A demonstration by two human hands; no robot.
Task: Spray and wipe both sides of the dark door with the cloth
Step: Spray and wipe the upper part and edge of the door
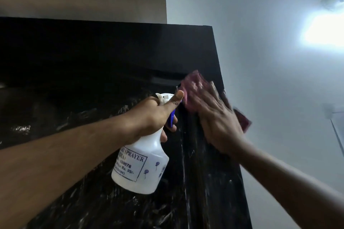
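Looking up at the top corner of the door (93,61), both hands are up against it. The left hand (149,117) is wrapped around the neck of a white bottle (141,165), fingers curled closed around it, with the index finger sticking out straight over the sprayer head toward the right hand. A blue trigger (171,119) peeks out just under that finger. The bottle body hangs below the left hand, with printed text and little purple flowers on it.

The right hand (219,117) is spread flat, palm pressing the cloth (193,83) onto the door near its right edge. The cloth is pinkish-red and pokes out above the fingertips and again past the far side of the hand, by the door edge. It's blurry, so the exact folds are hard to make out.

The door surface below both hands is covered in pale streaks and smears. Off to the right of the right hand there's a white wall (270,98) with a bright light (323,31) glaring up high.
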